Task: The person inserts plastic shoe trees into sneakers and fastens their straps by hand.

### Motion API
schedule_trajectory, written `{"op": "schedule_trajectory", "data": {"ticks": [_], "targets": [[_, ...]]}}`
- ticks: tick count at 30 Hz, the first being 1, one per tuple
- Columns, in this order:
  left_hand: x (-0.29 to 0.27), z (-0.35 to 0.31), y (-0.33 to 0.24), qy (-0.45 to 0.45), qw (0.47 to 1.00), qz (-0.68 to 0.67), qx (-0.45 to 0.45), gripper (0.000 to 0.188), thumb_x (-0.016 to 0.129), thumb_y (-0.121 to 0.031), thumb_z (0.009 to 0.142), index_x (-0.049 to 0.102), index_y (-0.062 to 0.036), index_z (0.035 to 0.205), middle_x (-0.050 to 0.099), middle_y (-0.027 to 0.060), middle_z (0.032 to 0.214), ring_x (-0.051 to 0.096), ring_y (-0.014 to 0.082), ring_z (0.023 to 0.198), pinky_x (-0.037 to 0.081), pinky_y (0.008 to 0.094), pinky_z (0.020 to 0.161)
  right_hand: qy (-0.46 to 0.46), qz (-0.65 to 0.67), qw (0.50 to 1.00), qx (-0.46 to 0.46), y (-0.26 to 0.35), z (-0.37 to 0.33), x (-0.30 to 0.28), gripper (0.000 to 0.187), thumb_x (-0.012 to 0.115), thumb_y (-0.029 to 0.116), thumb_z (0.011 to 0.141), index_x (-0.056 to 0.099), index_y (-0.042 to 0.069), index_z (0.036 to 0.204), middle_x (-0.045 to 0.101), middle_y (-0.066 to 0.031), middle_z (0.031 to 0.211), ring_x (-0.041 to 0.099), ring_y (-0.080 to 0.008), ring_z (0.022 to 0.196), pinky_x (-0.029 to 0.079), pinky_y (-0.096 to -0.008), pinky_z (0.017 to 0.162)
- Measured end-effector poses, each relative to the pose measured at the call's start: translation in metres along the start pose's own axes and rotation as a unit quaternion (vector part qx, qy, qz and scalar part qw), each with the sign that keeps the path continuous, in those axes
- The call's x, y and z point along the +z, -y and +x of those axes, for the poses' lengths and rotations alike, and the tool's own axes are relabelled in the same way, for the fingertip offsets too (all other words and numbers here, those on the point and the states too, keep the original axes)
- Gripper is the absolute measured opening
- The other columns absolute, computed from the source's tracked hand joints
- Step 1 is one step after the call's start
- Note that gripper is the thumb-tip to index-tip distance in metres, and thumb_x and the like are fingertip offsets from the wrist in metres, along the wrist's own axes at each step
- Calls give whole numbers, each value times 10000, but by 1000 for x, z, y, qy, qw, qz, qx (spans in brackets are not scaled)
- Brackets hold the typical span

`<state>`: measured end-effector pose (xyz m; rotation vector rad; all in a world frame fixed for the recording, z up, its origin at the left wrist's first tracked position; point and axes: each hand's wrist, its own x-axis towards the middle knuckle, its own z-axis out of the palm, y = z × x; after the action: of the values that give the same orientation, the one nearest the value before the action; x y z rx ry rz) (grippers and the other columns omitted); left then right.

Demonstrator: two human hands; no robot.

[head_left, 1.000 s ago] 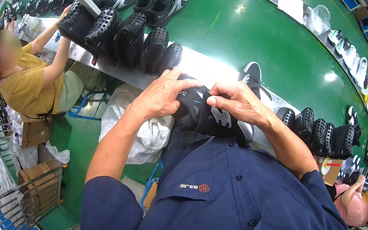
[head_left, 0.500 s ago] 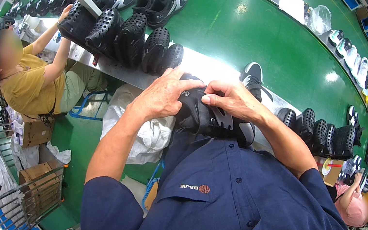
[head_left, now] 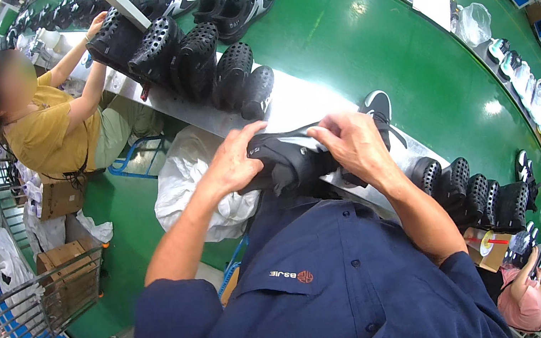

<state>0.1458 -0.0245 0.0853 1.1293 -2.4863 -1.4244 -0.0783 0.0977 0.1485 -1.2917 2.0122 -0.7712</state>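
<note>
A black sneaker with grey-white panels [head_left: 284, 164] is held up in front of my shirt, tipped on its side. My left hand [head_left: 236, 159] grips its left end, thumb and fingers closed on the black material. At the other end my right hand [head_left: 353, 143] pinches the upper edge between thumb and fingers. Behind my right hand another black and white sneaker [head_left: 379, 105] sits by the metal ledge, partly covered by the hand. Beyond my left hand stands a black shoe with a perforated black form [head_left: 257, 92]. The held shoe's underside is partly hidden.
A metal ledge [head_left: 203, 117] runs beside the green surface [head_left: 327, 36], carrying several black perforated pieces. More of these pieces [head_left: 457, 179] stand to the right. A white plastic bag [head_left: 192, 194] lies left of my hands. A co-worker in yellow [head_left: 50, 132] handles shoes at the left.
The sneaker has been turned, its grey-white side now facing up and its toe no longer showing at the lower right. My left hand shifted from a stretched finger to a grip on the left end.
</note>
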Motion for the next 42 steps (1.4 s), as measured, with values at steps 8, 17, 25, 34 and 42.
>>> {"op": "schedule_trajectory", "data": {"ticks": [8, 17, 25, 34, 42], "targets": [[99, 40, 14, -47, 910, -260, -318, 743, 602, -162, 810, 370, -136, 1516, 631, 220, 1244, 678, 350, 1017, 638, 433, 624, -22, -111, 993, -18, -46, 0, 57, 351, 714, 178, 835, 545, 12, 1094, 661, -198, 991, 677, -363, 875, 529, -443, 764], [111, 60, 29, -123, 986, 24, -114, 499, 566, -202, 866, 571, -13, 1327, 657, 322, 1098, 630, 487, 1024, 482, 529, 922, -127, -196, 965, -117, -93, 25, 101, 164, 628, 150, 864, 524, 41, 929, 638, -174, 843, 660, -394, 717, 542, -487, 625], [100, 61, 10, -73, 980, 146, -112, 446, 622, -324, 875, 622, -72, 1243, 679, 269, 1016, 672, 428, 940, 528, 528, 810, -172, -154, 968, -95, -103, 15, 110, 219, 686, 183, 877, 540, 42, 961, 633, -167, 832, 655, -381, 728, 520, -472, 633], [101, 77, 11, -209, 969, 118, 51, 283, 648, -200, 885, 564, -94, 1134, 650, 196, 960, 651, 431, 817, 522, 521, 720, -194, -101, 974, -50, -98, 22, 108, 289, 691, 239, 872, 529, 22, 972, 637, -187, 874, 661, -393, 801, 536, -477, 686], [88, 80, 1, -189, 925, 221, 243, 218, 738, -98, 785, 635, -101, 978, 545, 106, 813, 581, 294, 838, 493, 421, 759, -111, 23, 981, 157, -105, 18, 116, 347, 647, 222, 837, 574, -100, 944, 653, -342, 831, 662, -498, 822, 526, -544, 765]]}}
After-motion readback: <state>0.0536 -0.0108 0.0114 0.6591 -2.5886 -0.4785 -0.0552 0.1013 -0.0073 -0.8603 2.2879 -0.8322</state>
